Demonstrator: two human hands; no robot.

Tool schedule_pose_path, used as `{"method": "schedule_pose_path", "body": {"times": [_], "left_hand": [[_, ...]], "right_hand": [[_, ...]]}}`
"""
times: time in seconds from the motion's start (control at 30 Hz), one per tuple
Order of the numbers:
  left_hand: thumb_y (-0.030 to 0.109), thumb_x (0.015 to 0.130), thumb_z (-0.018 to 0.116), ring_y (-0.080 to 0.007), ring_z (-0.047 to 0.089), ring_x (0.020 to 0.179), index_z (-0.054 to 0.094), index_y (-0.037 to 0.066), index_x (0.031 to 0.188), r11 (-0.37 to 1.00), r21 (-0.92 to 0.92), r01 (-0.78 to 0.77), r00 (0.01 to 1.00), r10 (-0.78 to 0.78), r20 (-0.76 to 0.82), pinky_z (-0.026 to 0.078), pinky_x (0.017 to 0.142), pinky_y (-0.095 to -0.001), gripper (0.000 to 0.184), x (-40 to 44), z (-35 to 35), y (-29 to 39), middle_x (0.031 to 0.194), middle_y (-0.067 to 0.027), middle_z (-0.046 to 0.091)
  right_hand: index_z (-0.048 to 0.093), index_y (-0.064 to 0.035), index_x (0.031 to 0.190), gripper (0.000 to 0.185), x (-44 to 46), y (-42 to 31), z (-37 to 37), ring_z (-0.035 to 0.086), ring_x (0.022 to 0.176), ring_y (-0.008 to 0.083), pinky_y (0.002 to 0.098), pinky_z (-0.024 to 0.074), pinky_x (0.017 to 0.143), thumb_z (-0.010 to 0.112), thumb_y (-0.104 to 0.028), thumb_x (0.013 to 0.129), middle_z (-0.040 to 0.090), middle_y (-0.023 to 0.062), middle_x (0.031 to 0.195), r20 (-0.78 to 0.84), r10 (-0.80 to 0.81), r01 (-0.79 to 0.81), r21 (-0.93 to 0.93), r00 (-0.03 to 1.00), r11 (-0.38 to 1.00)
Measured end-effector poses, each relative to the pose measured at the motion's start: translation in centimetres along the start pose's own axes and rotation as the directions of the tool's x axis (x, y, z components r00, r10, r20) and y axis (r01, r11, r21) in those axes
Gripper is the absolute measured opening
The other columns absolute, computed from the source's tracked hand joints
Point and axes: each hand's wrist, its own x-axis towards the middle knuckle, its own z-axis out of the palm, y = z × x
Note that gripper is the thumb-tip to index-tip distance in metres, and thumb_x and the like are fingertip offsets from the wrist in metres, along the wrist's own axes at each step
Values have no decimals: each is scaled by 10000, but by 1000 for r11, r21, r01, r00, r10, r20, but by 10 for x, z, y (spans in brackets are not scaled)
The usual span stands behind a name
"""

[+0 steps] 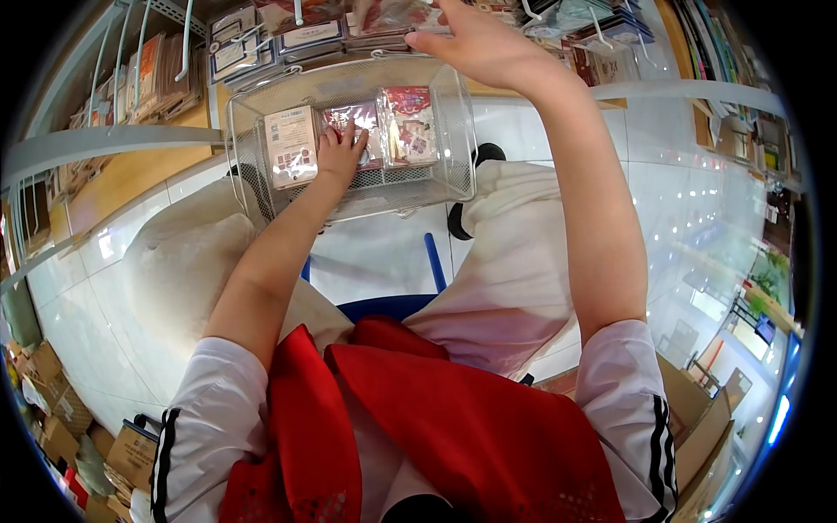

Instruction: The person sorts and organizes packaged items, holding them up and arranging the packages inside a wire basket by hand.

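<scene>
My left hand (342, 155) lies inside a silver wire mesh basket (349, 206), its fingers spread over the middle packet (370, 144), which is reddish and wrapped in clear plastic. Left of it is a packet with a pale printed face (291, 150). On the other side sits a red and cream packet (410, 131). My right hand (475, 44) reaches past the basket to the shelf display at the top edge. Its thumb stands apart from the fingers, which are partly cut off by the frame. I see nothing held in it.
Packaged goods (309, 39) hang and lie along the shelf behind the basket, among metal display hooks (185, 44). A pale metal rail (113, 144) crosses the left side. Below the basket are a blue stool (384, 307) and my knees. Cardboard boxes (131, 453) stand lower left.
</scene>
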Motion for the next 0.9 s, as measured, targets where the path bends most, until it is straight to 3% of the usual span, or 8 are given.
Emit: {"method": "schedule_pose_path", "body": {"times": [0.1,0.2,0.37,0.47,0.6,0.7,0.83,0.9], "left_hand": [[335,714,709,-410,358,1214,206,279,1423,997,-70,-13,998,17,58,361,933,-478,871,-2,-11,-3,1489,-99,161],[346,659,762,-424,359,1212,187,281,1425,993,-120,-20,998,27,63,373,929,-497,960,-2,-11,-4,1489,-90,159],[332,647,769,-446,332,1228,180,281,1424,988,-152,-35,999,38,16,375,944,-516,976,-1,-6,-3,1481,-84,180],[153,864,475,-497,384,1171,300,260,1387,980,-178,-86,996,91,16,505,818,-467,562,-7,-13,-3,1485,-118,171],[175,834,524,-472,466,1110,297,128,1376,972,-202,-124,992,125,-6,508,812,-446,590,-5,2,-1,1436,-158,267],[130,830,499,-423,567,996,377,-8,1294,974,-112,-200,978,191,-85,543,727,-411,499,-7,1,0,1341,-234,385],[119,828,500,-279,667,748,549,-29,1019,952,-199,-231,959,188,-214,548,593,-368,247,-15,-24,-11,1000,-163,617],[91,790,535,-266,663,754,529,-1,1022,948,-220,-228,966,191,-176,544,590,-364,250,-22,-49,-19,946,-131,622]], "right_hand": [[294,77,1294,635,-3,-4,-7,407,1200,382,382,324,1014,527,-335,870,430,297,1263,72,-31,30,8,997,1000],[435,55,1229,478,-2,-5,2,509,1116,323,356,387,957,536,-235,863,534,247,1175,-42,-7,7,9,999,1000],[484,78,1153,596,13,37,35,553,1043,369,395,431,892,570,-414,829,576,279,1078,-53,-17,11,-113,998,994],[477,75,1160,593,15,38,38,540,1069,364,393,427,903,567,-409,831,567,271,1103,-82,-13,-1,-159,997,987],[405,66,1245,607,16,35,58,582,999,329,373,445,875,571,-369,855,589,223,1101,-67,-97,73,-296,993,952],[398,81,1254,641,14,23,83,516,1080,389,403,389,954,553,-394,853,528,265,1172,221,-35,83,-211,975,974],[386,60,1281,658,22,20,104,519,1097,351,385,410,927,553,-405,847,520,261,1186,353,-60,132,-186,934,974],[384,45,1290,658,22,20,100,519,1101,344,379,417,916,558,-404,843,522,257,1185,354,-79,134,-134,932,982]]}}
